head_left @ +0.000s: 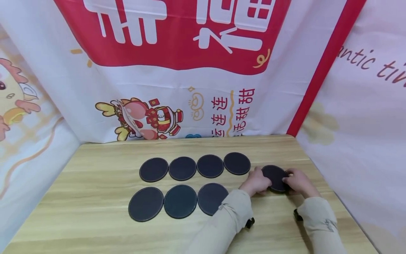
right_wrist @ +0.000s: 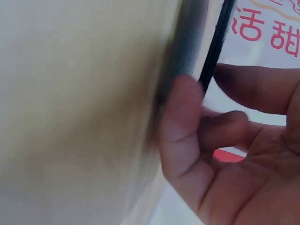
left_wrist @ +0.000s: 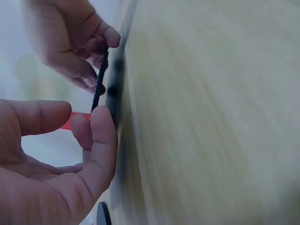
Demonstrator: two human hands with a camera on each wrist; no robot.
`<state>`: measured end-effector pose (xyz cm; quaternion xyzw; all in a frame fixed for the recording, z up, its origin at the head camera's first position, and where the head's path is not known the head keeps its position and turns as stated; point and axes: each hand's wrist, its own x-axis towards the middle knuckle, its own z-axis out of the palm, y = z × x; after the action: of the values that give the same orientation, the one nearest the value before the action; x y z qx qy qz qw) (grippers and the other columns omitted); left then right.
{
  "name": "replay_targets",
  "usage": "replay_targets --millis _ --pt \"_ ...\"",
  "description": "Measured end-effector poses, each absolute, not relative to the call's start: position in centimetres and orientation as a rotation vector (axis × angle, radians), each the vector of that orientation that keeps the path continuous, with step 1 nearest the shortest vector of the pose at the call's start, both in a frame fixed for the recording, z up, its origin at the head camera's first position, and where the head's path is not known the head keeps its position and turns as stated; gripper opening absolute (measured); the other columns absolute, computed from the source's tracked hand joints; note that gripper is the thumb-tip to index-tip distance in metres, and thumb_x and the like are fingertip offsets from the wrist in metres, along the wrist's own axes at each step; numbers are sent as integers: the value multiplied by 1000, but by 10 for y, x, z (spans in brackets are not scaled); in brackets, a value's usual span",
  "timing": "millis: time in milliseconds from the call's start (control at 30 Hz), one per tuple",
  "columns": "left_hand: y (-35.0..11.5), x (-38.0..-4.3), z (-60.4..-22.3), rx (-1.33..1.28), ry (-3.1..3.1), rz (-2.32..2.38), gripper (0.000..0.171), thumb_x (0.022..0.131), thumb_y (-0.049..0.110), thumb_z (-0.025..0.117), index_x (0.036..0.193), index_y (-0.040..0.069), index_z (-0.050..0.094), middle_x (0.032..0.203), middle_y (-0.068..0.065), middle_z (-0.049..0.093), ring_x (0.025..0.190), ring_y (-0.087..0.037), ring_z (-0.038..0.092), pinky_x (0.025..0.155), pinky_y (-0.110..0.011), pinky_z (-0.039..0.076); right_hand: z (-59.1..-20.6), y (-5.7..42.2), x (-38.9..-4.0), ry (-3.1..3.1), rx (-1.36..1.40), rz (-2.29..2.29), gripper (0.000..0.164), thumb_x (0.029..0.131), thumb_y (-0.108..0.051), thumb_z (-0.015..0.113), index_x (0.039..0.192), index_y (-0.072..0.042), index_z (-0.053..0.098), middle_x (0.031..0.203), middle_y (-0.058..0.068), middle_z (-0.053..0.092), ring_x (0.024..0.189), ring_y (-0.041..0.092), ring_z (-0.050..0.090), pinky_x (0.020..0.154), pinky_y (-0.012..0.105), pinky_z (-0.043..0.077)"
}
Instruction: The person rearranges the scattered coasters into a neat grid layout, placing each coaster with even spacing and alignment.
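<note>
A round black coaster (head_left: 275, 178) is between my two hands, raised a little off the wooden table. My left hand (head_left: 257, 182) holds its left edge, with curled fingers (left_wrist: 104, 136) against the rim. On the opposite side my right hand (head_left: 298, 181) pinches the rim between thumb and fingers. The right wrist view shows the coaster (right_wrist: 218, 44) edge-on. To the left, several matching coasters (head_left: 182, 168) lie flat in a back row. Three more form a front row, and my left sleeve partly covers the rightmost coaster (head_left: 211, 195).
The table (head_left: 95, 197) has a light wood-grain top. A printed cloth (head_left: 177, 77) with red and white designs hangs behind it. More printed cloth (head_left: 358, 134) stands along the right side, and a further sheet (head_left: 35, 148) along the left.
</note>
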<state>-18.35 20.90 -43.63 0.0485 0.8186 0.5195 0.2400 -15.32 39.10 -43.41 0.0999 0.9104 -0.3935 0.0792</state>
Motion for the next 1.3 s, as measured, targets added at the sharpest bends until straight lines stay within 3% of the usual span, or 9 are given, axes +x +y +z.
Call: replay_targets --millis 100,300,533,633,700,900,1033,1133,1300 --pt "201 -180 -434 129 2232 1431 62 85 0 70 142 3 48 133 -25 41 47 -21 57 48 -30 52 -436 388 -144 2638 313 -1320 44 96 -3 56 134 15 42 116 37 49 75 28 61 58 40 59" --pt "178 -179 -430 128 2240 1472 54 89 -2 67 140 4 53 133 -23 39 50 -20 56 51 -31 56 -437 370 -129 2478 283 -1492 42 102 -6 51 142 2 39 87 18 52 50 20 54 51 39 56" --pt "142 -176 -429 215 2257 1498 54 90 -5 64 142 5 53 138 -23 46 53 -17 54 50 -27 54 -439 351 -123 2340 185 -1576 37 104 -8 50 137 -2 34 72 8 47 50 14 39 48 35 53" --pt "127 -173 -428 255 2304 1502 61 88 -7 62 147 4 49 126 -18 59 57 -22 60 54 -31 54 -440 345 -123 2226 124 -1645 35 104 -6 49 132 -3 28 70 9 51 49 13 42 49 33 52" --pt "118 -172 -427 276 2384 1478 60 87 -6 62 146 4 51 115 -12 66 70 -21 64 63 -32 55 -439 342 -123 2137 66 -1717 35 105 -6 47 131 -3 23 70 9 54 50 13 46 51 32 53" --pt "102 -168 -428 319 2561 1365 46 88 4 63 134 6 62 104 -3 69 79 -16 64 80 -30 50 -437 333 -123 1967 -2 -1857 37 106 -7 49 128 -3 20 76 14 63 53 13 56 58 37 59" --pt "94 -169 -431 350 2482 1395 42 92 3 63 134 7 63 83 -5 69 61 -17 62 62 -30 53 -439 330 -123 1997 -16 -1783 26 105 -9 50 120 1 31 77 18 65 53 15 57 55 37 58" --pt "90 -170 -434 363 2426 1374 42 93 1 63 134 11 66 70 -4 65 42 -16 54 44 -27 47 -440 326 -127 2086 -7 -1694 19 105 -12 51 107 4 42 68 14 61 52 16 57 52 35 56" --pt "88 -172 -436 428 2466 1262 44 93 2 60 134 15 68 91 -5 72 48 -16 58 49 -27 50 -438 315 -135 2254 16 -1563 16 103 -10 55 101 5 54 61 8 55 51 17 57 51 37 57"
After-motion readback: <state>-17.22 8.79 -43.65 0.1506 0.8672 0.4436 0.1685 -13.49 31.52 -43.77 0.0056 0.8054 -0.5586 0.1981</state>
